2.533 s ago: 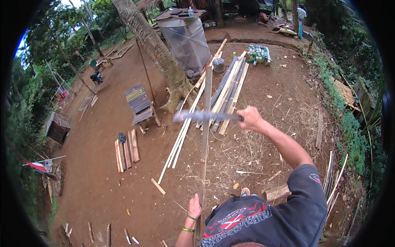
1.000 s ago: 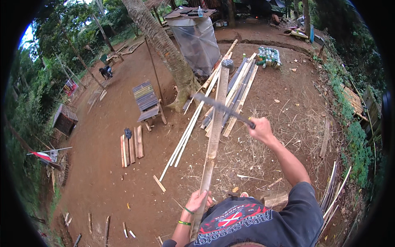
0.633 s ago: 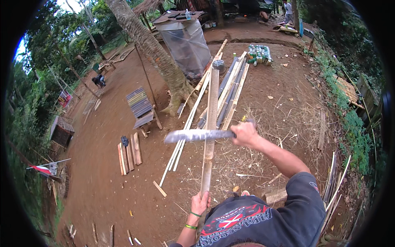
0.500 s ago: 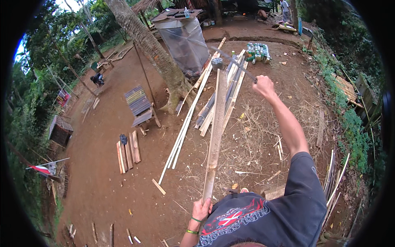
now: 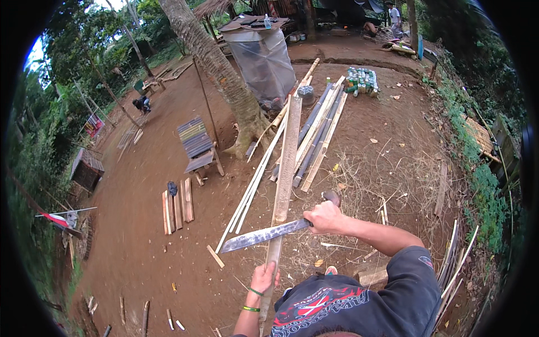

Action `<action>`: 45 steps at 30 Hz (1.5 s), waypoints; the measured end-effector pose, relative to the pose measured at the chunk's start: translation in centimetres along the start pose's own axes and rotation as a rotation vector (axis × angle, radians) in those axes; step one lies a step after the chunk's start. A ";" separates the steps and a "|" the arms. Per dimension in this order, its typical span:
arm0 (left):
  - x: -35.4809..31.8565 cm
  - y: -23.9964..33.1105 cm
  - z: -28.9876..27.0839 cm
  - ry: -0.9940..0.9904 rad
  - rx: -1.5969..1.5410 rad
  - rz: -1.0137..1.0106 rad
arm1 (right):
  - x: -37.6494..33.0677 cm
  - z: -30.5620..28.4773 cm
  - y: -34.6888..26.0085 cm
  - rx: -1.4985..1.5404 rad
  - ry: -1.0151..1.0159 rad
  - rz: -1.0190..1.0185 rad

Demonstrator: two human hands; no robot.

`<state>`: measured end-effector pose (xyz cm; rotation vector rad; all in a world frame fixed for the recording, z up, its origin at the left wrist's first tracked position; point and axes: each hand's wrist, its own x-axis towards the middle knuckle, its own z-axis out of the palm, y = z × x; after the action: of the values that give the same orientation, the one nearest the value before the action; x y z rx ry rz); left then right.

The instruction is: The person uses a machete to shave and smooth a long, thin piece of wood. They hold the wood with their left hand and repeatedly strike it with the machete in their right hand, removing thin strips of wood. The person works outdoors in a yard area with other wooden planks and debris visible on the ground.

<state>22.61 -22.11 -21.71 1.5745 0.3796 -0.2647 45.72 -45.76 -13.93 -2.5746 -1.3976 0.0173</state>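
Hands first on my head view: left hand clamped low on the long upright pale wooden slat, right hand gripping the long steel machete, which has swung down from overhead onto the slat's edge, shaving it.

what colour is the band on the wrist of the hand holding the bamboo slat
Green, on the left hand's wrist band, with a second green band lower down; the only view, the head camera, shows it.
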 end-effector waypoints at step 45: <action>-6.5 -0.3 -1.9 -0.078 0.007 0.015 | 4.3 -9.5 13.6 0.012 0.363 0.573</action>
<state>16.40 -20.70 -19.31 1.5683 0.3068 -0.3152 60.39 -51.05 -6.83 -2.6947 -0.5147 -0.3310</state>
